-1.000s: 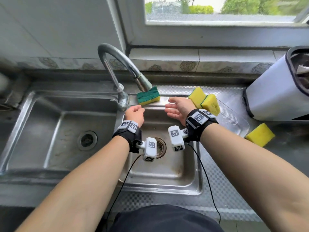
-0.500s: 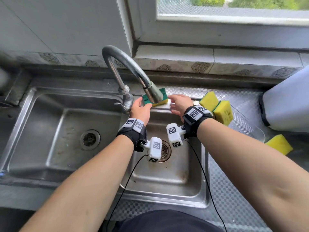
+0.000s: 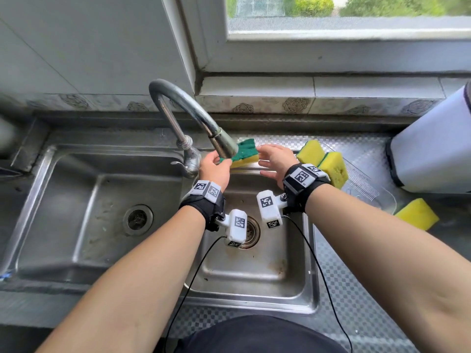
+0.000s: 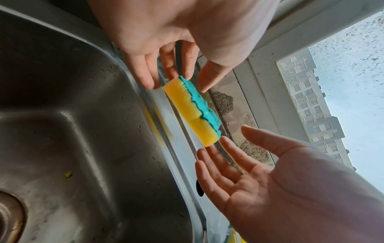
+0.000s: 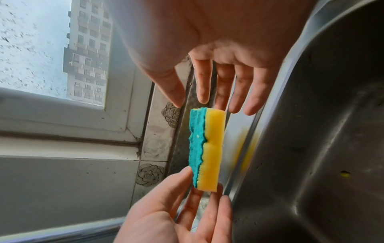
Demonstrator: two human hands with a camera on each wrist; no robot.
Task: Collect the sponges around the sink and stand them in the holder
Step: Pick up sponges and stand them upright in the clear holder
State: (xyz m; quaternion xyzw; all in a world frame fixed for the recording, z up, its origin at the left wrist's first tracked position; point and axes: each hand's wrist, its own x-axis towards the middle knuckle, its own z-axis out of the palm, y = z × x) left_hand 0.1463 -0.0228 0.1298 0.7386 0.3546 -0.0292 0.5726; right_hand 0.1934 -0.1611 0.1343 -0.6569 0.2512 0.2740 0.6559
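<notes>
A yellow sponge with a green scouring face (image 3: 246, 150) is at the back rim of the small sink (image 3: 309, 253), partly hidden by the tap's spout. My left hand (image 3: 221, 160) pinches its left end, thumb on the green side and fingers on the yellow side, as the right wrist view shows (image 5: 207, 148). It is tipped up off the rim. My right hand (image 3: 265, 159) is open, its straight fingertips (image 5: 203, 97) just short of the other end. Two yellow sponges (image 3: 308, 151) (image 3: 334, 169) stand in the clear plastic holder (image 3: 369, 197) to the right.
The curved tap (image 3: 188, 108) arches over the sponge and my left hand. Another yellow sponge (image 3: 418, 216) lies flat on the counter at the right, below a white container (image 3: 433, 154). A larger basin (image 3: 76, 200) lies to the left.
Both hands have reached forward to the green-faced sponge. My left hand has taken hold of its left end and tipped it up, while my right hand has closed in on the other end.
</notes>
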